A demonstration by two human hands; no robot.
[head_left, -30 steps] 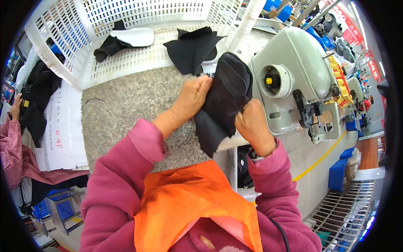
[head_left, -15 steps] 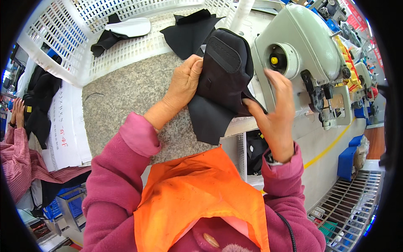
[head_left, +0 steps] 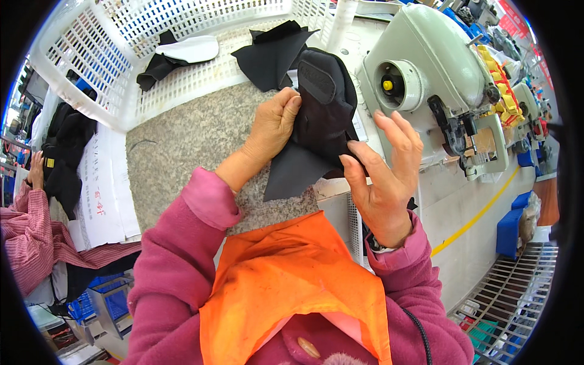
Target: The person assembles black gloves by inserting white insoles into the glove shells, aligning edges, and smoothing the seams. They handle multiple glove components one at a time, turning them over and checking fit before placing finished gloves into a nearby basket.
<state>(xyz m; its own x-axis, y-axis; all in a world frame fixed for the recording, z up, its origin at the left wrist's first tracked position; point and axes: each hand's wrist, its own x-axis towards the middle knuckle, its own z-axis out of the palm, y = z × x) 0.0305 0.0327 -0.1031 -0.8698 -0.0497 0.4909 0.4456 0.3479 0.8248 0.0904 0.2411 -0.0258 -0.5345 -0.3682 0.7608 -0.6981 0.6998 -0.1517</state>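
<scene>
My left hand (head_left: 272, 121) is closed on the left edge of a black sewn fabric piece (head_left: 325, 115), pinching it between thumb and fingers. The piece is tilted upright, with a rounded top and a darker patch near that end. A flat dark grey flap (head_left: 292, 170) hangs from its lower left. At the lower right edge is my right hand (head_left: 386, 182), its fingers spread apart. The index fingertip lies at the fabric's edge; whether it presses on it I cannot tell.
A white plastic basket (head_left: 115, 85) behind holds black and white fabric pieces. A grey-green sewing machine (head_left: 438, 61) stands at the right. Under my hands is a speckled stone-look tabletop (head_left: 176, 152). Another person's sleeve (head_left: 36, 225) shows at far left.
My right hand has drawn its thumb out from the fabric's lower right opening, and its fingers have spread. The piece has turned slightly and its flap swung left. My left hand keeps its grip.
</scene>
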